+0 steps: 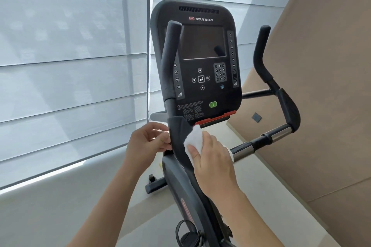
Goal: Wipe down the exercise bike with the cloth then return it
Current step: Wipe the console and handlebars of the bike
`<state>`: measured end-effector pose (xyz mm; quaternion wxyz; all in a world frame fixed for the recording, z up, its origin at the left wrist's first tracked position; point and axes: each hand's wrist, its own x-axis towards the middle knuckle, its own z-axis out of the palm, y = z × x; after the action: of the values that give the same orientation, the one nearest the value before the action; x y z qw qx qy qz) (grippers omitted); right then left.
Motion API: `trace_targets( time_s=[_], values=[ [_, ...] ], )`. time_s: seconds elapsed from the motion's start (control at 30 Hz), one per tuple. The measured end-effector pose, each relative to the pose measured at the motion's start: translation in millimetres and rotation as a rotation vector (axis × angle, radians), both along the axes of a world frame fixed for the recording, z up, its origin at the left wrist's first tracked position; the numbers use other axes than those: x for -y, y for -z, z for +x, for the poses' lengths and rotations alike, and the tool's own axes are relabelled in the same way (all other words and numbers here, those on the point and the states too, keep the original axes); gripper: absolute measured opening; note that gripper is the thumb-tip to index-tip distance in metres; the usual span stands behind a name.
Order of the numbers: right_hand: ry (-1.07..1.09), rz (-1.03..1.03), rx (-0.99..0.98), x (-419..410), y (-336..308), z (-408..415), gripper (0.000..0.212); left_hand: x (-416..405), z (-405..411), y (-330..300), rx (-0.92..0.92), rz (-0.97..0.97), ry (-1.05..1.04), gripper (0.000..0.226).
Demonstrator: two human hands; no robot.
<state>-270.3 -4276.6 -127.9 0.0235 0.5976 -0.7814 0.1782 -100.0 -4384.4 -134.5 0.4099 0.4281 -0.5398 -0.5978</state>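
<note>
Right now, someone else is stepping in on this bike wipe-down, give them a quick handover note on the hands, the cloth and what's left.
Right hand: presses the white cloth against the black handlebar post just below the console.
Left hand: on the other side of the same post, fingers curled at its edge; a bit of white shows at the fingertips, so it may pinch the cloth's end.
Done: wiping is under way at the post; what was already cleaned cannot be told.
Left: the rest of the exercise bike, such as the chrome handlebar and the console, then return the cloth.
</note>
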Motion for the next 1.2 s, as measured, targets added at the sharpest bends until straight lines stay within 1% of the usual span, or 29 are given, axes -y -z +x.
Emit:
trace_targets(
  time_s=[0.1,0.17,0.23,0.27,0.4,0.53,0.6,0.67,0.7,0.8,0.83,0.9,0.97,1.07,1.13,1.2],
  values=[
    [0.057,0.036,-0.024,18.4,-5.0,10.0,0.063,2.5,-3.9,5.2,0.031,-0.001,0.004,0.007],
    [0.067,0.035,0.005,35.6,-10.4,13.9,0.054,5.6,-4.8,7.7,0.037,0.005,0.01,0.01],
    [0.053,0.012,0.047,55.2,-15.8,16.1,0.043,9.9,-3.2,8.5,0.039,-0.002,0.024,0.008],
    [0.041,0.003,0.068,65.8,-18.5,17.2,0.042,12.5,-1.8,8.6,0.044,-0.002,0.034,0.007],
    [0.006,-0.007,0.126,97.9,-25.7,16.0,0.046,21.4,2.8,4.5,0.11,-0.004,0.08,0.003],
    [0.001,0.024,0.186,95.6,-30.1,14.8,0.054,22.3,6.4,-3.0,0.162,-0.025,0.088,0.002],
    [-0.006,-0.002,0.144,80.9,-27.4,16.5,0.053,19.3,7.7,-6.2,0.166,-0.033,0.087,0.003],
    [0.017,-0.05,0.057,58.7,-20.2,17.2,0.051,15.7,9.1,-7.4,0.159,-0.035,0.086,0.004],
    [0.041,-0.064,0.007,45.4,-15.5,18.3,0.054,13.7,9.9,-6.9,0.157,-0.035,0.088,0.004],
    [0.075,-0.028,-0.111,5.7,-1.6,26.5,0.073,7.9,13.0,-3.1,0.124,-0.004,0.094,0.002],
    [0.083,-0.027,-0.134,-3.5,3.9,30.6,0.074,7.0,14.3,-2.0,0.118,0.004,0.088,0.005],
    [0.086,-0.046,-0.165,-13.0,12.3,39.7,0.069,8.1,18.8,-1.7,0.123,0.012,0.065,0.011],
    [0.051,-0.044,-0.183,-11.7,16.8,48.4,0.071,13.2,26.3,-3.8,0.119,0.018,0.033,0.014],
    [-0.022,-0.026,-0.271,14.4,11.5,58.6,0.088,22.6,36.4,-8.7,0.111,0.0,-0.01,0.015],
    [-0.047,-0.005,-0.347,45.0,1.9,65.7,0.087,27.9,38.8,-12.8,0.111,-0.028,-0.057,0.017],
    [-0.067,0.047,-0.409,69.8,-8.9,71.3,0.08,31.0,37.0,-16.5,0.128,-0.083,-0.107,0.02]
  ],
)
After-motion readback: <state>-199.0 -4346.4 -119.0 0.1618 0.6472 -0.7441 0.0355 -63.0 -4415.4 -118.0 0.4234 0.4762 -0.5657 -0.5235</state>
